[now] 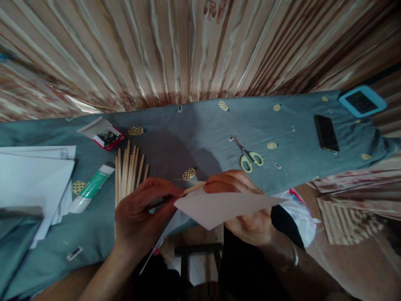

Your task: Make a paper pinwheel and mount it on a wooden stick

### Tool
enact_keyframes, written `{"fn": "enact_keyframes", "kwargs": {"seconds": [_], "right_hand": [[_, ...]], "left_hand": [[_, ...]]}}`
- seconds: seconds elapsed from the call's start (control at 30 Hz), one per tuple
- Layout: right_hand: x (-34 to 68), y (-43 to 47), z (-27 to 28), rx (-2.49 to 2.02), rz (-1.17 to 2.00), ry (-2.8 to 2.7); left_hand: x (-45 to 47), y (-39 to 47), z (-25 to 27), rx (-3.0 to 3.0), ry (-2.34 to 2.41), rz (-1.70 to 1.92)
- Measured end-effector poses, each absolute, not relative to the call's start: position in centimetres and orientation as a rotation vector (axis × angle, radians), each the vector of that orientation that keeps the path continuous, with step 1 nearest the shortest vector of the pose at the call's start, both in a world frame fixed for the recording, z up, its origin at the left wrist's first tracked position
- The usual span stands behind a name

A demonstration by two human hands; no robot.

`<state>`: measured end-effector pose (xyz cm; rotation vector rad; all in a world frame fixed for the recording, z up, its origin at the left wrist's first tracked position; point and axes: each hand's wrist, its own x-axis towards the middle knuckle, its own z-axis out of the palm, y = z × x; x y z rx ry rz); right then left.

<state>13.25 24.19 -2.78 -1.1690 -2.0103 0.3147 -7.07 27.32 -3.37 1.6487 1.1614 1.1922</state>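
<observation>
Both hands are close together over the near edge of the cloth-covered table. Between them runs a thin wooden stick (194,188), slightly tilted, with a sheet of white paper (216,208) against it. My left hand (145,209) pinches the stick's left end between thumb and fingers, and another part of the paper hangs below that hand. Curled around the paper from behind, my right hand (247,209) has its upper fingers at the stick's right end; the sheet covers part of this hand. Several loose wooden sticks (128,169) lie just beyond my left hand.
Green-handled scissors (246,156) lie open beyond my right hand. A small red box (108,138) of metal clips, a green-and-white tube (92,188) and stacked white paper (31,175) are at left. A phone (326,133) and a blue-framed device (362,101) lie right.
</observation>
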Motion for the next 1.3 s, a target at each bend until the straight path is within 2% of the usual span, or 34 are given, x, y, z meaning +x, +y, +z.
{"fn": "enact_keyframes", "kwargs": {"seconds": [0.57,0.9,1.1,1.3], "right_hand": [[13.2,24.1,-2.7,-1.160,0.329,-1.994],[12.8,24.4,-3.3,-1.119,0.525,-1.764],[12.8,24.3,-3.3,-1.008,0.468,-1.812],[12.6,24.2,-3.2,-1.066,0.478,-1.822]], "left_hand": [[-7.1,27.3,-3.4,1.719,1.154,1.178],[-7.3,27.0,-3.5,1.907,1.179,1.233],[-7.8,26.3,-3.5,2.157,1.221,1.194],[-8.0,25.7,-3.4,2.139,1.208,1.209]]}}
